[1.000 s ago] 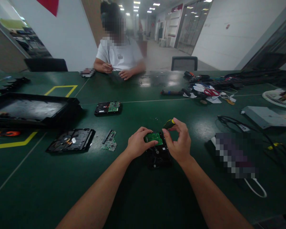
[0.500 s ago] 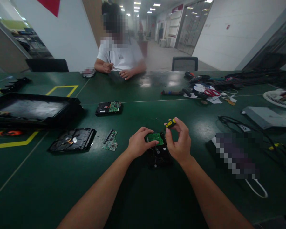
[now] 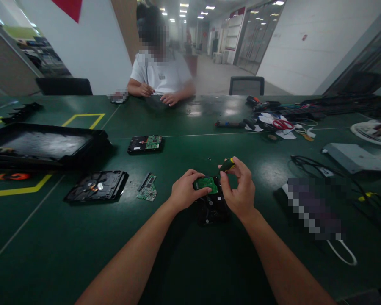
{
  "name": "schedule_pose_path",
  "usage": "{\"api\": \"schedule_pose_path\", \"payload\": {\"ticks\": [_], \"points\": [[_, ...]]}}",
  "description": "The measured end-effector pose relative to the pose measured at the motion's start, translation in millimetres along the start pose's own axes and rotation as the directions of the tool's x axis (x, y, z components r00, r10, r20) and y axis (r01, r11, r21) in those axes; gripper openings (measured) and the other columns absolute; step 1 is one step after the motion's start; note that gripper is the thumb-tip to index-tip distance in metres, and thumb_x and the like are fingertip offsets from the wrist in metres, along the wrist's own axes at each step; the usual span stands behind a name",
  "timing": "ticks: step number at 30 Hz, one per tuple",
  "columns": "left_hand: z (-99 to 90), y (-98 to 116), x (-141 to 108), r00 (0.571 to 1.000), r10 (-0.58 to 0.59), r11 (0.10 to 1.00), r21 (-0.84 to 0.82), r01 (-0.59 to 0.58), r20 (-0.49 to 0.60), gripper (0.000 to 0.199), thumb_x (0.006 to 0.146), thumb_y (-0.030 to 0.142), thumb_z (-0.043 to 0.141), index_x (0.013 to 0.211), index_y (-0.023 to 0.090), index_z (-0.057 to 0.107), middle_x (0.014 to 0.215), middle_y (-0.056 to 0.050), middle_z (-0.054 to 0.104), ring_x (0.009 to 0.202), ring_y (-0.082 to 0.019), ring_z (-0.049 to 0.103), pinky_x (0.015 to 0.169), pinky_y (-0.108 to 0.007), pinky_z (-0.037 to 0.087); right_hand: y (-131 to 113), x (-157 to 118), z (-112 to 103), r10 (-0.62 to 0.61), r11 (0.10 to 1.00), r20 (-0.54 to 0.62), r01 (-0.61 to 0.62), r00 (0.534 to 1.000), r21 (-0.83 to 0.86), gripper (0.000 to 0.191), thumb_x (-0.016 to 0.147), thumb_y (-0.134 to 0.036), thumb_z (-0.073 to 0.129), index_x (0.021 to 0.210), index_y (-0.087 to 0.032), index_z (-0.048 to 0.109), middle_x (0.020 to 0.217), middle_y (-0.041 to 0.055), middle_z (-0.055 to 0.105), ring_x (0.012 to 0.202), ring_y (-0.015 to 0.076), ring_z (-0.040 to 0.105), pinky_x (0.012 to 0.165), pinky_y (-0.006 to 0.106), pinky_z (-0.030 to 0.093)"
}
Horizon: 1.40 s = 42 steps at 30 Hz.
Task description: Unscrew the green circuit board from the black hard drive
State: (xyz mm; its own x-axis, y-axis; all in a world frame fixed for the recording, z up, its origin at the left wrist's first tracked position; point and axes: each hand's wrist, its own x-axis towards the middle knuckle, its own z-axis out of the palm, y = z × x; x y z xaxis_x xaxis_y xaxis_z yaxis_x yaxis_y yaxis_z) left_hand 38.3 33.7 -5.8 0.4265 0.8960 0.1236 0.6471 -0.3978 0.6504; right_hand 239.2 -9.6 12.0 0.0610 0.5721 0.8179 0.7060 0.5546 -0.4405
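Observation:
In front of me a black hard drive (image 3: 212, 212) lies on the table, its green circuit board (image 3: 208, 184) facing up at the far end. My left hand (image 3: 188, 189) grips the drive from the left, thumb across the board and fingers along the far edge. A small yellow and black screwdriver (image 3: 227, 164) is pinched between the fingers and thumb of my right hand (image 3: 239, 186), over the drive's far right corner. The screwdriver's tip is hidden by that hand. Tiny screws (image 3: 209, 159) lie just beyond the drive.
Left of me are a loose circuit board (image 3: 148, 188), a hard drive (image 3: 97, 187), another drive (image 3: 145, 144) and a big black tray (image 3: 51, 146). On the right sit a grey metal box (image 3: 352, 156) and black cables (image 3: 317, 167). A person (image 3: 161, 78) works across the table.
The screwdriver has turned in my right fingers, so less of its yellow shows. My left hand and the hard drive stay in place.

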Motion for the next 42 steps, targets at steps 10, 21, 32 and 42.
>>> {"api": "schedule_pose_path", "payload": {"ticks": [10,21,32,42], "points": [[-0.8,1.6,-0.2,1.000,-0.014,1.000,0.000,0.014,0.005,0.052,0.085,0.060,0.077,0.127,0.029,0.070,0.128,-0.003,0.068,0.107,-0.025,0.070,0.092,-0.039,0.056,-6.8,4.7,-3.6,-0.018,0.999,0.051,0.020,0.999,-0.037,0.075,0.098,-0.016,0.061,0.164,-0.028,0.028,0.135,0.0138,0.062,0.111,0.0263,0.068,0.092,0.049,0.064],[-0.2,0.8,0.3,1.000,-0.014,1.000,0.004,0.014,0.014,0.054,0.085,0.061,0.076,0.128,0.030,0.069,0.128,-0.003,0.068,0.108,-0.026,0.070,0.094,-0.039,0.055,-3.0,2.4,-2.8,-0.041,0.998,0.011,0.042,0.999,-0.054,0.068,0.097,-0.018,0.067,0.158,-0.029,0.040,0.132,0.0120,0.062,0.104,0.0241,0.068,0.084,0.044,0.067],[0.1,1.5,0.3,1.000,-0.022,1.000,-0.004,0.022,0.004,0.052,0.085,0.059,0.077,0.127,0.030,0.070,0.128,-0.004,0.067,0.109,-0.026,0.070,0.093,-0.039,0.056,-5.9,4.2,-3.7,-0.031,0.999,0.045,0.033,0.999,-0.041,0.070,0.098,-0.019,0.065,0.160,-0.033,0.036,0.136,0.0122,0.059,0.111,0.0262,0.067,0.085,0.047,0.067],[-2.1,2.8,-0.2,1.000,-0.015,1.000,-0.006,0.015,0.018,0.053,0.086,0.060,0.076,0.129,0.029,0.069,0.128,-0.004,0.067,0.109,-0.026,0.070,0.094,-0.039,0.056,2.7,-2.8,0.3,0.034,0.999,0.078,-0.036,0.996,0.030,0.065,0.103,-0.019,0.057,0.162,-0.028,0.031,0.140,0.0135,0.064,0.114,0.0260,0.072,0.097,0.052,0.065]]}}
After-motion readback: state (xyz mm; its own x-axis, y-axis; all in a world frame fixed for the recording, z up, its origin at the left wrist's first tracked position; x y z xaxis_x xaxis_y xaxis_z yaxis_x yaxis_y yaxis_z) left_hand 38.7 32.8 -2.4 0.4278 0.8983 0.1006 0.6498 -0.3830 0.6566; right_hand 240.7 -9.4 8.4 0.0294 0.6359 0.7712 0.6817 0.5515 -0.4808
